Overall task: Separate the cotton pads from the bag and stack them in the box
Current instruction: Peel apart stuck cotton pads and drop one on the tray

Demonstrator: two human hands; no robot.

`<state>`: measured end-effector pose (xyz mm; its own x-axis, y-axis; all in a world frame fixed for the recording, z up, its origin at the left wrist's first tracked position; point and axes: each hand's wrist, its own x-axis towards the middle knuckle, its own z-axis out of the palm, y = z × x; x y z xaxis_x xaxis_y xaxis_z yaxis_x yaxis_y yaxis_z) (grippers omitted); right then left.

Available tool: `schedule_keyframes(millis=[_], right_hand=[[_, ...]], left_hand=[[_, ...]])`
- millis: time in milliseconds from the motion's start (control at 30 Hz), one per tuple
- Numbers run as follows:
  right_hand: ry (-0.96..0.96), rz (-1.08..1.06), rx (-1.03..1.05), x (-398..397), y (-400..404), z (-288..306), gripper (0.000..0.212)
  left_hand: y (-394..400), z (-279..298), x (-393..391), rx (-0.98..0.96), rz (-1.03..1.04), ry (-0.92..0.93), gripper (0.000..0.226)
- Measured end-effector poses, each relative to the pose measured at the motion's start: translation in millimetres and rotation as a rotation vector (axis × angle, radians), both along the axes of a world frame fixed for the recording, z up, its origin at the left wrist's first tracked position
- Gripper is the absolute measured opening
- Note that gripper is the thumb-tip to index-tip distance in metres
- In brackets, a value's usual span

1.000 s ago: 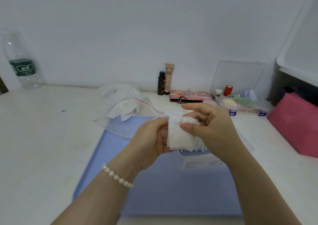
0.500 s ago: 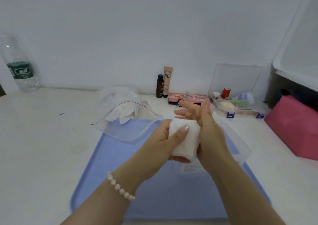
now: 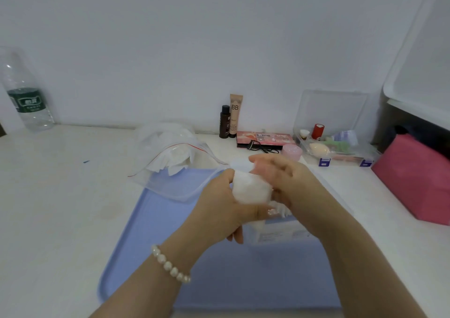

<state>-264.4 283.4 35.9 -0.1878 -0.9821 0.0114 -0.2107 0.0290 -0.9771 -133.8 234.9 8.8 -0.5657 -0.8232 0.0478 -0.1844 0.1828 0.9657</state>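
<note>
The pads (image 3: 250, 191) have sunk lower over the box (image 3: 280, 232) mid-tray (image 3: 136, 244), left hand (image 3: 224, 210) fingers curled gripping them, right hand (image 3: 289, 184) fingers straight against them, apparently squaring the stack; bag (image 3: 170, 166) behind.

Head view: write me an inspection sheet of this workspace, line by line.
Surface: white table with a blue tray in front of the person.
Job's things: open zip bag with cotton pads inside, its mouth lying over the tray's far edge; a stack of cotton pads held above the clear box on the tray.
Clutter: water bottle far left; dark bottle and BB tube at the wall; palette; pink jar; open organizer case; pink pouch.
Grippers: left hand grips the stack; right hand touches it with fingers extended, motion-blurred.
Cables: nothing seen.
Surroundings: plain white wall; white bin at right.
</note>
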Motion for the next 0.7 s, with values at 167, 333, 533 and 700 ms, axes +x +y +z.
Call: schedule_keyframes(millis=[167,333,533,700], right_hand=[[0.229,-0.036,0.021,2.7,6.1,-0.9,0.036],[0.261,0.025,0.018,-2.8,11.0,6.6,0.024],[0.131,-0.181,-0.003,-43.6,21.0,31.4,0.015],[0.501,-0.662,-0.073,-105.7,26.7,35.6,0.014]], left_hand=[[1.6,2.1,-1.5,0.000,0.020,-0.087,0.051],[4.2,6.4,-6.0,-0.028,0.075,-0.108,0.043],[2.5,26.0,-20.6,-0.233,0.081,-0.103,0.052],[-20.7,25.0,-54.2,-0.936,-0.077,-0.271,0.031]])
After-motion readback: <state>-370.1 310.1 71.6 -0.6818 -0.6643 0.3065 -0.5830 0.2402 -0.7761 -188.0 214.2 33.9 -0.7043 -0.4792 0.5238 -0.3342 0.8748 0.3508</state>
